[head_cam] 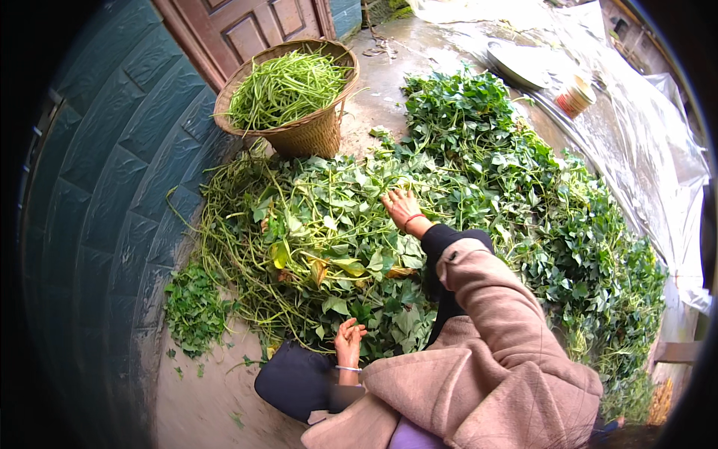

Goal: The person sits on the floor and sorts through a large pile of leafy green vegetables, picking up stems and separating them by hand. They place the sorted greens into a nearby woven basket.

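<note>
A broad heap of leafy green vines [342,224], which look like sweet potato, covers the ground before me. My right hand [401,207], with a red band at the wrist, reaches out over the middle of the heap. Its fingertips bend down among stems and leaves, and whether they grip a stem is hidden. Close to my body, my left hand [349,339] wears a silver-coloured bangle. Its fingers are curled beside dark green leaves at the heap's near edge; anything between them is too small to make out. Several yellowed leaves [320,272] lie between the hands.
Beyond the heap, a woven basket [305,137] full of cut green stems [291,87] stands near a brown panelled door [252,28]. Blue-green tiled wall [129,168] runs along the left, beside a small leaf pile [193,311]. Plastic sheeting [628,140], a basin [519,67] and a tin [576,96] lie right.
</note>
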Demonstrator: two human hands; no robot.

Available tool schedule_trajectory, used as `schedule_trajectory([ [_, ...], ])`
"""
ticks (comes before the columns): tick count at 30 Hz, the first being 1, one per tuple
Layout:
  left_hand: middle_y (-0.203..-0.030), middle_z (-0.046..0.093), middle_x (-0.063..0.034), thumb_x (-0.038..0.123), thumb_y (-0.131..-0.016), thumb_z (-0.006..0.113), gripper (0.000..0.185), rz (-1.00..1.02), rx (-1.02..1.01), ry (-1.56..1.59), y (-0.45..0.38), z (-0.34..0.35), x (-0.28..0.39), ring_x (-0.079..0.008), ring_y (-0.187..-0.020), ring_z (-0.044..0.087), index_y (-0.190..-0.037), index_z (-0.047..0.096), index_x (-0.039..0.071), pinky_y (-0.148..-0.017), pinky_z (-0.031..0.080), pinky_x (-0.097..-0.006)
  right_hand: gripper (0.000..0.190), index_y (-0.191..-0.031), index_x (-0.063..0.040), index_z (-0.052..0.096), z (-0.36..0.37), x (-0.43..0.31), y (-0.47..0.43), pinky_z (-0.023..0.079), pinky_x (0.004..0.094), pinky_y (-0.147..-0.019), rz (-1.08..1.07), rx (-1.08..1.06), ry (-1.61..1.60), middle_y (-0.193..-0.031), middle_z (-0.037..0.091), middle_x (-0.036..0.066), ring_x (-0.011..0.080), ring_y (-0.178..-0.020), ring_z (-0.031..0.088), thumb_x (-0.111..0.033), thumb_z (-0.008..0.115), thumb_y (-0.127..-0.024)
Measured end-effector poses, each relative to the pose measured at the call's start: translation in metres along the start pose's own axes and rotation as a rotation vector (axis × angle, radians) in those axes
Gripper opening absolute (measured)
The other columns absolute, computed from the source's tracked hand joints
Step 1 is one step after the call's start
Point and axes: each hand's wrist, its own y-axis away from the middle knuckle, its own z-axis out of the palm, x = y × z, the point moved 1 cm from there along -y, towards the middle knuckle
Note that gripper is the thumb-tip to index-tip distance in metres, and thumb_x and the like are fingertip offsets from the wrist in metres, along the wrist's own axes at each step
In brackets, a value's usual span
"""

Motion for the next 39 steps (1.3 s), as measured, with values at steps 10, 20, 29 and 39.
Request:
schedule_trajectory([
  [10, -0.099, 0.065, -0.0103, 0.015, -0.097, 0.048, 0.025, -0.201, -0.041, 0.080, -0.009, -0.003, -0.003, -0.0144, -0.084, 0.064, -0.118, 0.051, 0.003, -0.074, 0.050, -0.0258, 0.024, -0.094, -0.011, 0.068, 0.038, -0.069, 0.054, 0.037, 0.0501, -0.083, 0.113, -0.143, 0.038, -0.098, 0.058, 0.011, 0.0299, -0.099, 0.050, -0.022, 0.050, -0.084],
  [20, -0.097, 0.066, -0.0095, 0.019, -0.096, 0.050, 0.026, -0.224, -0.035, 0.193, -0.013, -0.006, 0.003, -0.0145, -0.082, 0.065, -0.118, 0.052, 0.004, -0.071, 0.051, -0.0242, 0.017, -0.086, -0.010, 0.067, 0.006, -0.065, 0.027, 0.040, 0.0466, -0.079, 0.156, -0.194, -0.235, -0.097, 0.057, 0.014, 0.0307, -0.096, 0.053, -0.018, 0.054, -0.080],
  [29, -0.104, 0.062, -0.0109, 0.016, -0.094, 0.053, 0.036, 0.025, -0.075, 0.152, -0.051, -0.013, 0.056, -0.0148, -0.083, 0.064, -0.128, 0.043, 0.004, -0.073, 0.052, -0.0254, 0.016, -0.080, -0.011, 0.058, -0.266, -0.034, -0.077, 0.046, 0.0429, -0.055, -0.278, 0.237, -0.562, -0.072, 0.055, 0.011, 0.0289, -0.067, 0.059, -0.026, 0.057, -0.083],
  [39, -0.129, 0.048, -0.0138, 0.018, -0.092, 0.057, 0.058, 0.348, 0.195, -0.054, -0.161, -0.074, 0.141, -0.0229, -0.110, 0.055, -0.139, 0.025, 0.009, -0.083, 0.052, -0.0370, 0.020, -0.079, -0.012, 0.058, -0.406, -0.032, -0.069, 0.048, 0.0404, -0.056, -0.387, 0.454, -0.518, -0.065, 0.058, 0.008, 0.0273, -0.064, 0.062, -0.031, 0.064, -0.081],
])
